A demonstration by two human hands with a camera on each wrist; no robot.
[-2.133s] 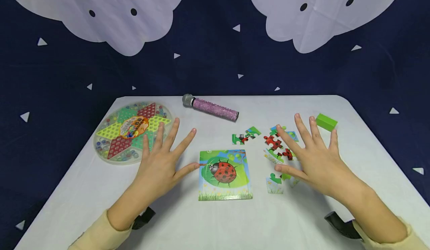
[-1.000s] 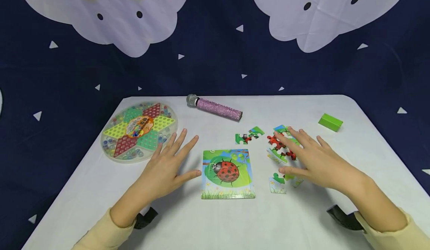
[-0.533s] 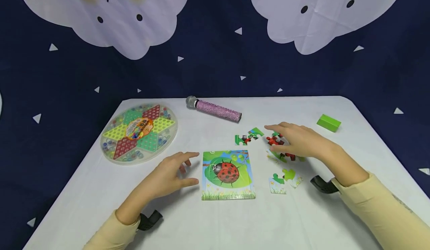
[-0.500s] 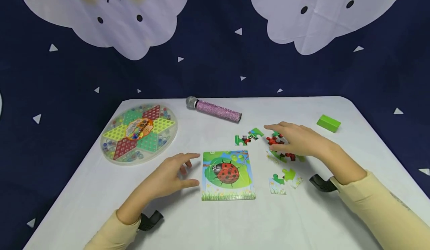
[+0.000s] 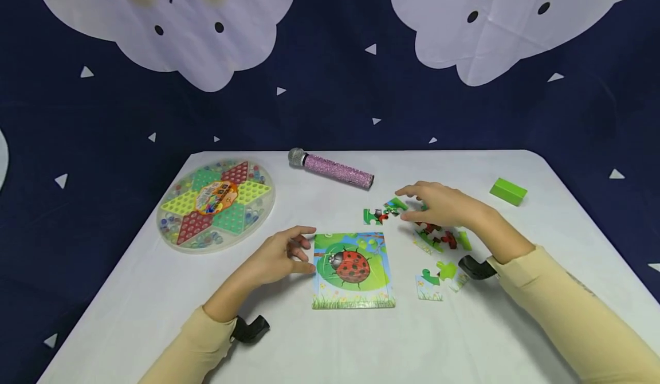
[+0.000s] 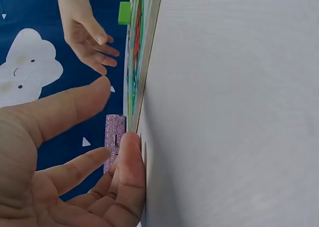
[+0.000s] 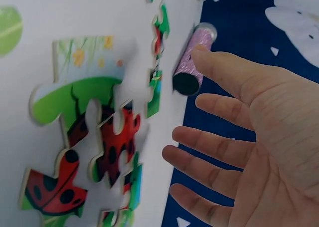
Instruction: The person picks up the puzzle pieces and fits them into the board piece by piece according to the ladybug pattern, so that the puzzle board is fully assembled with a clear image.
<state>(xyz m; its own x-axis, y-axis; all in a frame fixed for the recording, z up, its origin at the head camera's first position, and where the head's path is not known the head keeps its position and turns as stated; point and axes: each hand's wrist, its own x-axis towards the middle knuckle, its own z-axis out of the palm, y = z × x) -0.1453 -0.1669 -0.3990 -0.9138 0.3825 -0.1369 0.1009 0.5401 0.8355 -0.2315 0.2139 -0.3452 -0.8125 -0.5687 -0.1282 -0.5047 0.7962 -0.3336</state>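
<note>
The table has a white top with rounded far corners. On its left side lies a round board game, with a star of red, yellow and green points. Near the far edge lies a pink, glittery microphone, its silver head pointing left. At the middle of the table, a square picture board lies flat, showing a red ladybug on green. Loose puzzle pieces are scattered to its right, some with red and black ladybug parts, others green or flowered; a few lie beyond its far right corner. Farther right rests a green block, well apart from the microphone.
</note>
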